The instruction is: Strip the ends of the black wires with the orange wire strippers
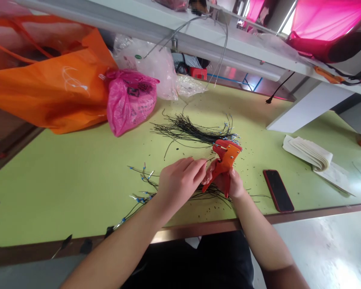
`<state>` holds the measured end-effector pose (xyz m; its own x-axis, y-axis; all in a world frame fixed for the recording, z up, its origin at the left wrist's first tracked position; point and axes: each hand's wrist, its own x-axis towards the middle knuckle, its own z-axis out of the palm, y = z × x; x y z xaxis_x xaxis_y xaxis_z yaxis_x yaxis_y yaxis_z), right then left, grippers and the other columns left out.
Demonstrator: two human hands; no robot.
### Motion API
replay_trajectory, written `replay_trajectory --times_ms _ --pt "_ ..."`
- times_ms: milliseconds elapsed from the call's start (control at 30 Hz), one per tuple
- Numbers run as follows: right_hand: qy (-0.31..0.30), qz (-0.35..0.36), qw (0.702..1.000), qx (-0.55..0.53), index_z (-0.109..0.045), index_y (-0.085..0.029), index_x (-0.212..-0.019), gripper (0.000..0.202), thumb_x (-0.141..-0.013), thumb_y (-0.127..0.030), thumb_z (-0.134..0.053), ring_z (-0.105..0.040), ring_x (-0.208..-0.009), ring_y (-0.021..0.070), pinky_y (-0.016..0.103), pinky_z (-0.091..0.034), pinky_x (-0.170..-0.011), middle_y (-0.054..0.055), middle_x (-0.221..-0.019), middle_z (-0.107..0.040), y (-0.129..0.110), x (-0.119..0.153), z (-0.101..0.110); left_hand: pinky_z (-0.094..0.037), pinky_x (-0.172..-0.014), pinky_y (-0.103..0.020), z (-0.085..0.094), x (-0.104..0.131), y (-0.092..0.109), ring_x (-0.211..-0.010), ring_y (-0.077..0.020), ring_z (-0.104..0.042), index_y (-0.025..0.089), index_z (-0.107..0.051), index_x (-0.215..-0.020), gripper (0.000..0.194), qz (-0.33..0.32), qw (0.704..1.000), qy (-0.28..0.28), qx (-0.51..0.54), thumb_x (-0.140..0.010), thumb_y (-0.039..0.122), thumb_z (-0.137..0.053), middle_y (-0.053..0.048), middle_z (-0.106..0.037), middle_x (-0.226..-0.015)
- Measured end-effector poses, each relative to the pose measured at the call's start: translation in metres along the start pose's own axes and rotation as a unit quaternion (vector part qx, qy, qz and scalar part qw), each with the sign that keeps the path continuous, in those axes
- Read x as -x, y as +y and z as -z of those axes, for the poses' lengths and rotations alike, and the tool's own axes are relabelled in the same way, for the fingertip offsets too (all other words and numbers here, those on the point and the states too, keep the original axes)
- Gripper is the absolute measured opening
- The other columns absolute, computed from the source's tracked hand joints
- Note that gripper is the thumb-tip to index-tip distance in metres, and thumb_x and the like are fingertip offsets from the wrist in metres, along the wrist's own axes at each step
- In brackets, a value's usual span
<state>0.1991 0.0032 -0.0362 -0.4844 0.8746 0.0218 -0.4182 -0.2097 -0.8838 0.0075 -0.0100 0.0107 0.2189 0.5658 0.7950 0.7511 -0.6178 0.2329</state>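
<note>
My right hand (233, 182) is wrapped round the handles of an orange and red wire stripper (227, 158), its head pointing away from me. Just left of the tool, my left hand (185, 174) pinches a thin black wire (209, 159), whose end reaches toward the stripper's jaws. Beyond the tool lies a bundle of black wires (189, 128) with bare or blue-tipped ends at its right. A second group of black wires (204, 194) runs beneath my hands, and its blue connectors (142, 196) show at the left. My fingers partly hide that group.
A red-edged phone (278, 190) and a folded paper stack (309, 154) lie to the right. A pink plastic bag (132, 100), an orange bag (54, 92) and clear plastic bags (150, 60) stand at the back left. A white shelf (243, 52) crosses above the green table (69, 184); black scraps are scattered about.
</note>
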Motion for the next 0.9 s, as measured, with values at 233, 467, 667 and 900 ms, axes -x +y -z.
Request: replay_trajectory --times_ms 233,467,667,900 --pt "0.065 0.009 0.998 0.025 -0.065 -0.022 -0.099 0.054 -0.076 -0.071 -0.072 -0.069 -0.09 0.0298 0.043 -0.061 -0.074 0.008 -0.082 -0.067 0.008 0.002 0.002 -0.047 -0.055 -0.023 0.001 0.001 0.006 -0.056 -0.0107 -0.062 0.018 -0.071 -0.091 0.013 -0.021 0.999 -0.024 0.004 -0.096 0.015 -0.06 0.003 -0.066 -0.063" --pt "0.079 0.003 0.997 0.023 -0.066 -0.022 -0.1 0.055 -0.074 -0.071 -0.074 -0.07 -0.093 0.0312 0.045 -0.061 -0.076 0.008 -0.083 -0.07 0.011 0.001 0.001 -0.048 -0.055 -0.023 0.0 0.002 0.005 -0.056 -0.0107 -0.061 0.018 -0.072 -0.093 0.012 -0.02 0.999 -0.023 0.021 -0.095 0.015 -0.06 0.002 -0.065 -0.062" --pt "0.103 0.02 0.994 0.03 -0.065 -0.022 -0.098 0.055 -0.073 -0.07 -0.075 -0.07 -0.091 0.0307 0.044 -0.061 -0.075 0.008 -0.083 -0.07 0.014 0.002 0.005 -0.046 -0.054 -0.024 -0.002 0.003 0.005 -0.054 -0.0106 -0.059 0.017 -0.071 -0.095 0.01 -0.031 0.999 -0.017 0.037 -0.095 0.014 -0.062 0.003 -0.064 -0.063" --pt "0.092 0.016 0.994 0.048 -0.065 -0.024 -0.092 0.054 -0.075 -0.075 -0.069 -0.069 -0.091 0.0326 0.044 -0.06 -0.07 0.009 -0.077 -0.067 0.017 0.002 0.008 -0.046 -0.055 -0.024 -0.001 0.003 0.007 -0.054 -0.0098 -0.058 0.018 -0.071 -0.096 0.013 -0.036 0.998 -0.014 0.042 -0.098 0.016 -0.058 0.003 -0.064 -0.062"
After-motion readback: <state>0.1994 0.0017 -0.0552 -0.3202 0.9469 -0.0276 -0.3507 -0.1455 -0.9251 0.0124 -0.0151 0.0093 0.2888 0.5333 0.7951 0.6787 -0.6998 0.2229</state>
